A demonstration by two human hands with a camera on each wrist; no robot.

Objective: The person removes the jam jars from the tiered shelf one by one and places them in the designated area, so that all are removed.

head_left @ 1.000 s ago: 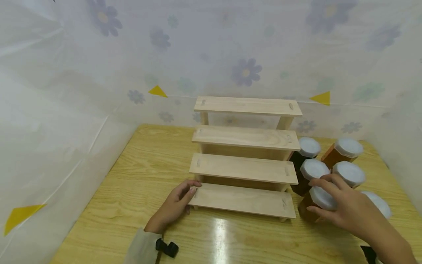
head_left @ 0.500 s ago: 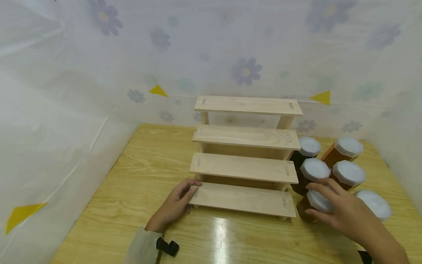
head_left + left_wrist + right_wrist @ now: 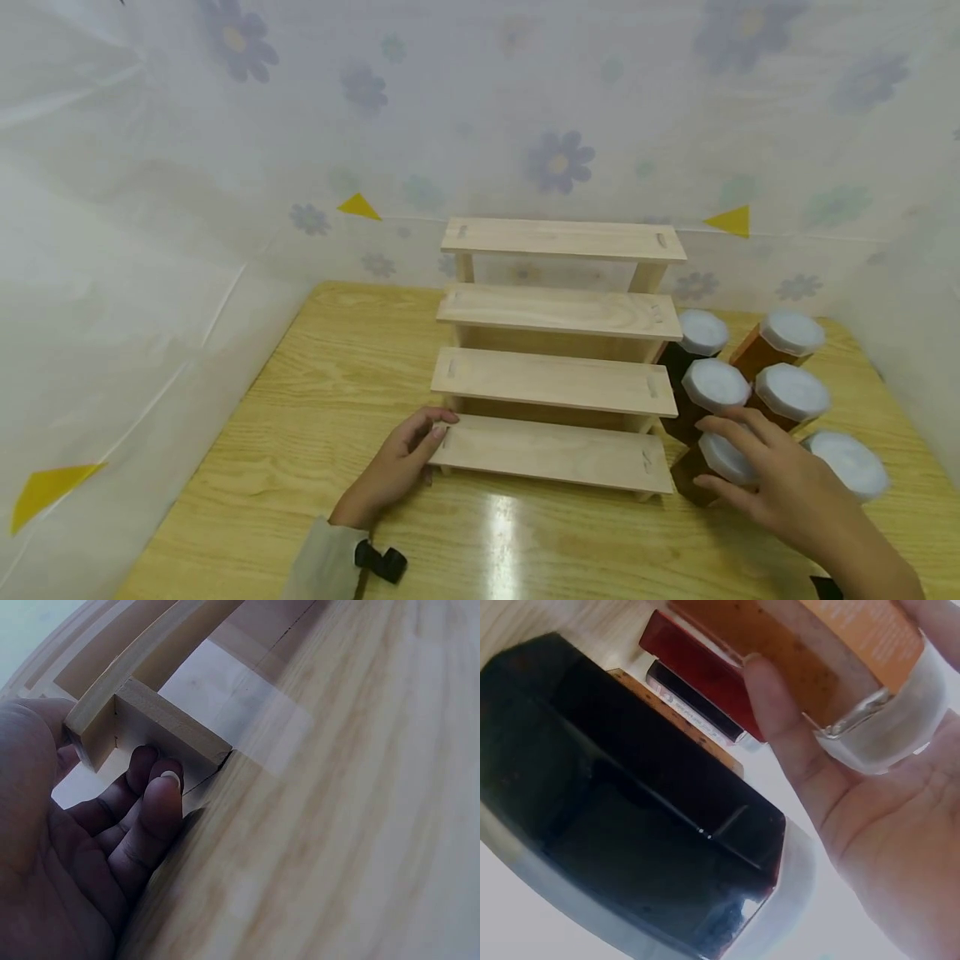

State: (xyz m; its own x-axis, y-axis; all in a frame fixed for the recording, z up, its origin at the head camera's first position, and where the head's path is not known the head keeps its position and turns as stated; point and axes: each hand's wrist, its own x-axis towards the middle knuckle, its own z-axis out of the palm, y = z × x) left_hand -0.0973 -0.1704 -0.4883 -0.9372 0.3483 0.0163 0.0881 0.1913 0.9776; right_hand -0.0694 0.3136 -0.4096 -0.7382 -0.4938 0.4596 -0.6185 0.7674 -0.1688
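My left hand (image 3: 393,467) grips the left end of the lowest step of a pale wooden tiered shelf (image 3: 555,454). In the left wrist view its fingertips (image 3: 161,799) are curled beside a short leg (image 3: 180,727) of that step. Off the shelf's right end, my right hand (image 3: 798,483) holds a white-lidded jar (image 3: 690,479) by its lid, thumb and fingers on either side. Seen from the right wrist, the held jar (image 3: 810,660) has speckled orange-brown contents and an orange label. Whether its base touches the table is hidden.
Several more white-lidded jars stand close by, including a dark one (image 3: 678,362), an amber one (image 3: 750,354) and one at far right (image 3: 847,467). In the right wrist view a dark jar (image 3: 630,795) looms near. Flowered sheeting (image 3: 480,125) encloses the wooden table (image 3: 322,375).
My right hand and the jar it holds have shifted slightly left, toward the lowest step, exposing more of the far-right jar's lid. My left hand has stayed on the shelf.
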